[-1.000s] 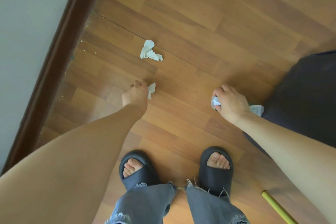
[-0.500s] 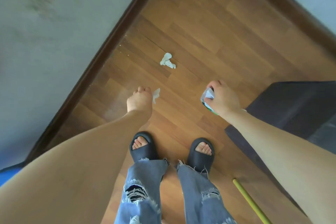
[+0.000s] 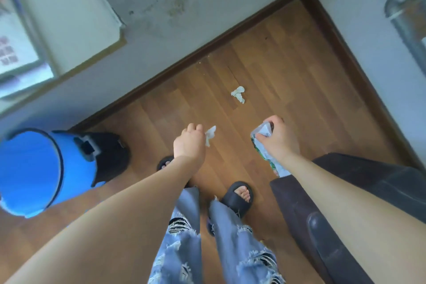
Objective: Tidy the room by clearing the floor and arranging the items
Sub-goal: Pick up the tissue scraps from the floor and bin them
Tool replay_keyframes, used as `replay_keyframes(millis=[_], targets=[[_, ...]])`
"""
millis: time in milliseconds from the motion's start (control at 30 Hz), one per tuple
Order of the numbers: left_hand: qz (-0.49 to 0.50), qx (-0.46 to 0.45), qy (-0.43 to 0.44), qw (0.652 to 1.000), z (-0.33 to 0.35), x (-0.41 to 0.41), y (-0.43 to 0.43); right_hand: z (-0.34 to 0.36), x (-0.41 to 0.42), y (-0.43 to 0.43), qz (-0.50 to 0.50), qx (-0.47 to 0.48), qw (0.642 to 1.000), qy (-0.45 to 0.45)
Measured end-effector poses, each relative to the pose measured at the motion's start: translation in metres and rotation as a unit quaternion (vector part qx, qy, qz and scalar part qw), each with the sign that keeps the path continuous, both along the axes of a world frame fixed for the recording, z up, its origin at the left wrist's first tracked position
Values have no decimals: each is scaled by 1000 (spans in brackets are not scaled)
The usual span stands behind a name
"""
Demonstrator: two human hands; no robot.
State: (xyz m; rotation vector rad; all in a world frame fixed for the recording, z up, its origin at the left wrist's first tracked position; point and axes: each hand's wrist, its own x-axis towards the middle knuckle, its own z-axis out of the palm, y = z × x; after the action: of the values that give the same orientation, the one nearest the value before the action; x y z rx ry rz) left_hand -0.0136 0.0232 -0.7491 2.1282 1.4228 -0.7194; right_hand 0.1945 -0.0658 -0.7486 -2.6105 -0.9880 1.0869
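Note:
My left hand [image 3: 189, 145] is closed around a small white crumpled tissue [image 3: 210, 134] that sticks out past my fingers. My right hand [image 3: 277, 139] grips a crinkled plastic wrapper [image 3: 265, 147], white with green print, which hangs down below my wrist. Both hands hover above the wooden floor [image 3: 288, 71]. A second crumpled white tissue [image 3: 238, 94] lies on the floor ahead of my hands, near the room's corner.
A blue pedal bin [image 3: 34, 170] with a black base stands at the left beside the wall. A dark sofa or chair [image 3: 359, 193] fills the right side. Dark skirting [image 3: 184, 57] runs along both walls. My feet are in black slides.
I have straightened up, so the view has pulled back from the floor. The blue bin, the corner and more wall have come into sight. Both hands keep hold of their litter.

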Motion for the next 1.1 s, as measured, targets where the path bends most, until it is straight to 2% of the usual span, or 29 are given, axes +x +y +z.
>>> replay_keyframes(millis=[167,367,700,1100], targets=[[51,12,10,999,24,-59,-11,27,-34,12,57,-9,998,-5],[96,16,21,995,30,-130,-13,33,-95,42,75,10,997,9],[189,38,10,981,49,-253,-3,42,-248,90,124,13,991,54],[263,93,-30,960,66,-379,15,66,-393,152,179,38,980,83]])
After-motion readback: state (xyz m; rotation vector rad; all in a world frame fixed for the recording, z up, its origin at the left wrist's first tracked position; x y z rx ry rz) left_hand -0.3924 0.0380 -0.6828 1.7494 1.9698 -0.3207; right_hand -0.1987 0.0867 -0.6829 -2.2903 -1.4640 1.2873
